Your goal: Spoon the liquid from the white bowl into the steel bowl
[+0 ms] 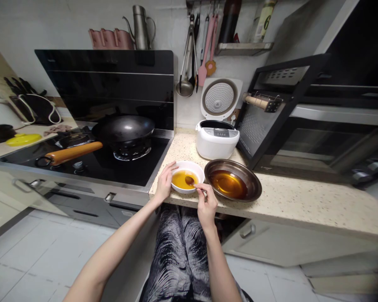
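A white bowl holding yellow-amber liquid stands at the front edge of the counter. My left hand grips the bowl's left rim. With my right hand I pinch the handle of a spoon, its head dipped in the liquid. Just right of the bowl sits a wide dark metal basin with darker amber liquid in it.
Behind the bowls stands a white rice cooker with its lid raised. A black wok with a wooden handle rests on the gas stove to the left. An oven and a black rack stand at the right.
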Demonstrator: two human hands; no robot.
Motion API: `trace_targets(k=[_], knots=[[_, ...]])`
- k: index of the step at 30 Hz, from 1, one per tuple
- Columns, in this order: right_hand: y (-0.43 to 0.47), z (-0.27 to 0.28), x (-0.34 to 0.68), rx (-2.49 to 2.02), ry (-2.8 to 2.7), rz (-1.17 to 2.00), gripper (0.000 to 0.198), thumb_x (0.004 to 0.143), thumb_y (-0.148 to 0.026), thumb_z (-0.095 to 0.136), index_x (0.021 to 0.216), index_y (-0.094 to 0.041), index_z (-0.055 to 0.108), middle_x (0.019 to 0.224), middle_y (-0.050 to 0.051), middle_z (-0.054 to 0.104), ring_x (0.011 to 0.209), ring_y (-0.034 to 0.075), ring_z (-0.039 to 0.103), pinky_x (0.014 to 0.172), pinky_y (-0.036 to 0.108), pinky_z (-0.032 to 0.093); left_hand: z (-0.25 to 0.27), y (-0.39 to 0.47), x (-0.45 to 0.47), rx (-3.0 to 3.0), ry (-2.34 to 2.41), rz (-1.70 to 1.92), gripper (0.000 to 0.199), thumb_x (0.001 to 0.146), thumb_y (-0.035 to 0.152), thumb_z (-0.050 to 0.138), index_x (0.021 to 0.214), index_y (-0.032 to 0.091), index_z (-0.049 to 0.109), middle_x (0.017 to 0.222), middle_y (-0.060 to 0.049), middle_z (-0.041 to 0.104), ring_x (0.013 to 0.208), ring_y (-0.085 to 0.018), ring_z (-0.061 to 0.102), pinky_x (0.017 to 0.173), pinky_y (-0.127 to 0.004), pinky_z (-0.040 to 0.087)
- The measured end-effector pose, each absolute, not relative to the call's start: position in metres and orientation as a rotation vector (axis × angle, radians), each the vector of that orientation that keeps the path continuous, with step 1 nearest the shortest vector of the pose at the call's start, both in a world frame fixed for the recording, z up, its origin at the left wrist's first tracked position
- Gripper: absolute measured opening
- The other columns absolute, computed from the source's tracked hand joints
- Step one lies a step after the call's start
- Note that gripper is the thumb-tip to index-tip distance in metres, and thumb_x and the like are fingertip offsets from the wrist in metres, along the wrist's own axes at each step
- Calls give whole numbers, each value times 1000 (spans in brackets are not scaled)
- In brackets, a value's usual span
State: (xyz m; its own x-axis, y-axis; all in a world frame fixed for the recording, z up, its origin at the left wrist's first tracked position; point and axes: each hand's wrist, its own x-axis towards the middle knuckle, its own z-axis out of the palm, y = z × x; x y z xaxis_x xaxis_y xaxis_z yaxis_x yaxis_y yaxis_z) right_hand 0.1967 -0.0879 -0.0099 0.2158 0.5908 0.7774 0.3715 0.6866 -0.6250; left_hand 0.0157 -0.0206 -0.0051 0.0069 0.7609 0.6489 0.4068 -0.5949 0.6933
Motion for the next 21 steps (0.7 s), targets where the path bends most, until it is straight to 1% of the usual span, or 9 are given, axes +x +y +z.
trace_targets(k=[8,16,21], knots=[[-87,-19,191,-856,-1279,245,15,101,-23,55,95,-22,68,94,4,74,91,17,71,86,33,57,-5,-21,16,1975,1190,1625,47,105,36,33,121,16,72,144,-15,63,137,-28,58,121,-52,40],[-86,-25,191,-816,-1215,247,14,101,-21,55,94,-22,67,94,4,74,92,17,71,86,33,57,-5,-20,16,1975,1199,1619,47,105,36,33,121,16,72,144,-15,63,137,-28,57,121,-51,40],[-88,-22,193,-807,-1172,236,14,100,-22,55,94,-22,67,93,4,74,89,17,71,84,34,58,-5,-21,16,1976,1210,1610,49,106,38,31,121,16,72,144,-15,63,137,-27,57,121,-50,40]])
